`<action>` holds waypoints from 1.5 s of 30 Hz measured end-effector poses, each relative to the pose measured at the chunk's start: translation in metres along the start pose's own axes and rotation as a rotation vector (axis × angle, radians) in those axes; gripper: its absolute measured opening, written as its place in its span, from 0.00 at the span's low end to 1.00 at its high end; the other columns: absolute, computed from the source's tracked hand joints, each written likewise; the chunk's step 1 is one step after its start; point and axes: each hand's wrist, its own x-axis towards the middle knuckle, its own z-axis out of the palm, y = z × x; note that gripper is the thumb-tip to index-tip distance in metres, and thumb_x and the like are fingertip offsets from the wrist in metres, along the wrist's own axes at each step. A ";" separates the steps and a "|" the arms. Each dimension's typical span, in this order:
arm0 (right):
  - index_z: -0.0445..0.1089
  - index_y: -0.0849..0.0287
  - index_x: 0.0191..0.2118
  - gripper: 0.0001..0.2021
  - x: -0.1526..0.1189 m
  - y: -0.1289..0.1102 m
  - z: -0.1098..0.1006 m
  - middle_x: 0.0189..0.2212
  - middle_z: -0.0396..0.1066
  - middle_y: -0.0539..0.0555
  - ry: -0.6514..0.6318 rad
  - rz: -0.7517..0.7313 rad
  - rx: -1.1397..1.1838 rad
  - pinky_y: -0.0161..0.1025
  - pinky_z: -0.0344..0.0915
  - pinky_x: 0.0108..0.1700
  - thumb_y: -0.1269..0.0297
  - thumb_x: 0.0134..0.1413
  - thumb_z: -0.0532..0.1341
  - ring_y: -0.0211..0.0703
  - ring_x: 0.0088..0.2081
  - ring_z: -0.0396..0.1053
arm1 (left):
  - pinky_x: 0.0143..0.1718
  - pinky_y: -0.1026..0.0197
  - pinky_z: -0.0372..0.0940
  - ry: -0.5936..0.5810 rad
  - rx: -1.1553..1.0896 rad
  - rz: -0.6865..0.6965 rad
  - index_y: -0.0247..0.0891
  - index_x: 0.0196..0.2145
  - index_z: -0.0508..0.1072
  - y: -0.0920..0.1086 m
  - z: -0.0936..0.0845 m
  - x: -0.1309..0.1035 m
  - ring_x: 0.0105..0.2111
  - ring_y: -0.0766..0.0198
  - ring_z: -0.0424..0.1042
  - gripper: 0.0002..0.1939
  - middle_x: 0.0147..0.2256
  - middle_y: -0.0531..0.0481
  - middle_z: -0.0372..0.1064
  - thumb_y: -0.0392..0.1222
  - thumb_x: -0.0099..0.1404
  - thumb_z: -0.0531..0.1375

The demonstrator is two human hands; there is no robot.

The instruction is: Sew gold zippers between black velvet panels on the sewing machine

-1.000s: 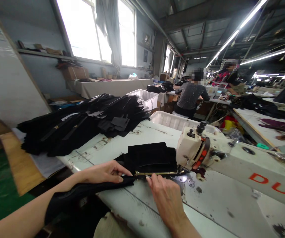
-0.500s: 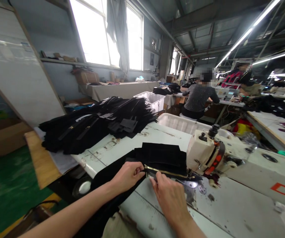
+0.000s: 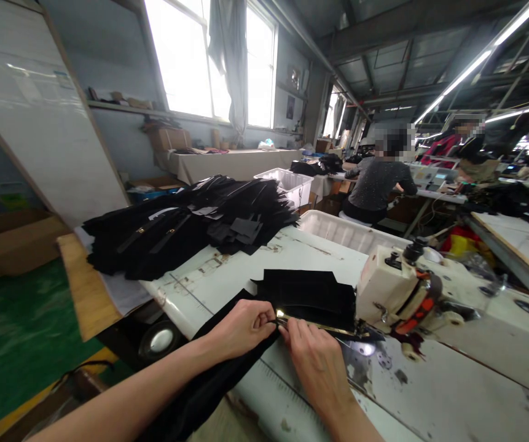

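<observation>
- Head view: white sewing table shows between black cloth and fabric pile, likely leaving sliding room.
- Sewing machine stands at the cloth's right end.
- Black cloth, apparently light and limp, lies on the table, draping over its near edge.
- Left hand and right hand pinch it, nearly meeting.
- Gold-toned zipper probably stiffens the best-gripped edge.

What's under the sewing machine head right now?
Under the sewing machine head, dark cloth shows at its lower edge, where the black fabric and gold zipper lead in. A lit metal plate shows in front. The head hides whatever lies farther back.
</observation>
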 end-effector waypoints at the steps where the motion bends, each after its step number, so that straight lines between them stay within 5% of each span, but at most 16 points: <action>1: 0.60 0.56 0.35 0.06 -0.001 0.000 -0.001 0.25 0.67 0.50 0.009 -0.001 -0.009 0.41 0.51 0.30 0.68 0.67 0.53 0.43 0.26 0.67 | 0.23 0.67 0.52 -0.005 -0.008 -0.003 0.35 0.26 0.69 0.001 -0.001 0.000 0.22 0.69 0.57 0.03 0.20 0.58 0.59 0.37 0.57 0.58; 35: 0.62 0.55 0.32 0.18 0.003 -0.001 -0.007 0.22 0.67 0.50 0.063 0.009 0.036 0.41 0.51 0.28 0.68 0.71 0.40 0.43 0.22 0.67 | 0.23 0.68 0.52 -0.017 -0.070 -0.015 0.36 0.26 0.67 0.012 -0.001 -0.007 0.22 0.69 0.57 0.05 0.20 0.58 0.57 0.40 0.56 0.57; 38: 0.60 0.54 0.29 0.20 0.004 0.003 -0.010 0.20 0.66 0.48 0.080 0.037 0.065 0.39 0.50 0.25 0.64 0.72 0.40 0.39 0.20 0.67 | 0.22 0.68 0.52 -0.027 -0.059 -0.054 0.36 0.25 0.67 0.010 -0.017 -0.010 0.21 0.69 0.57 0.08 0.20 0.58 0.56 0.44 0.56 0.57; 41: 0.59 0.54 0.27 0.22 -0.001 0.005 -0.013 0.17 0.65 0.46 0.104 0.057 0.098 0.38 0.48 0.21 0.59 0.73 0.39 0.37 0.17 0.67 | 0.22 0.67 0.52 0.005 -0.012 -0.132 0.36 0.26 0.68 -0.002 -0.054 -0.016 0.20 0.68 0.57 0.13 0.19 0.58 0.57 0.50 0.56 0.58; 45: 0.62 0.55 0.31 0.22 -0.029 0.010 -0.029 0.17 0.67 0.44 0.091 0.064 0.165 0.37 0.49 0.18 0.55 0.72 0.39 0.36 0.15 0.68 | 0.26 0.67 0.53 0.219 0.123 -0.208 0.35 0.24 0.69 -0.018 -0.108 -0.024 0.22 0.68 0.58 0.13 0.18 0.58 0.59 0.50 0.54 0.60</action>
